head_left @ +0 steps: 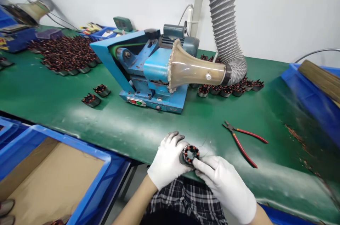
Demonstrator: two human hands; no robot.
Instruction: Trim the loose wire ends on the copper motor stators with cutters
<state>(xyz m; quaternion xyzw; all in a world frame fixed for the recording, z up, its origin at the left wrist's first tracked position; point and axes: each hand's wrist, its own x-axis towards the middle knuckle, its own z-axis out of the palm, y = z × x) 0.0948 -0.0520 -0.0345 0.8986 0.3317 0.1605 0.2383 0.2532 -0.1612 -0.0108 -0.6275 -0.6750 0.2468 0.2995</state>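
- Here's the left white-gloved hand (170,160), curled round a dark metal ring-shaped core with copper windings (186,155), grasping it from nine o'clock; the core sits low in view, near six.
- The right white-gloved hand (227,186) comes in from four, fingertips touching the rim; whether they pinch, I can't tell.
- Red-handled metal pliers (240,146) lie spread at three o'clock from the core.
- At eleven, a blue belt-driven machine (156,65); its tan flared hood (198,67) partly hides more wound cores (225,91) at one.
- Red and green switch buttons (136,102) there, any lettering too small to read!
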